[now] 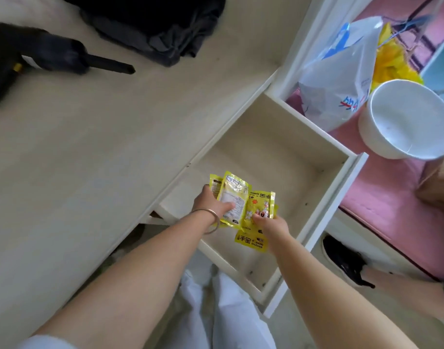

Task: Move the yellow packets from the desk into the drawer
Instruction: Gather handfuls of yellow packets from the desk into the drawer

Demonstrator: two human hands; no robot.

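Note:
Several yellow packets [243, 202] are fanned out over the open drawer [281, 157], which is pulled out from under the desk [89, 147]. My left hand [210, 204] grips the packets from the left, thumb pressed on the front of the top packet. My right hand [272, 224] holds the bunch from the lower right with the thumb on a printed packet. One more yellow packet [251, 241] hangs below my right hand. The drawer's pale inside shows nothing else in it.
A black hand-held tool [39, 56] and dark folded cloth [155, 28] lie on the desk at the back. A white bowl [404, 122] and a plastic bag [341, 71] sit on a pink surface to the right. A black shoe [344, 263] is on the floor.

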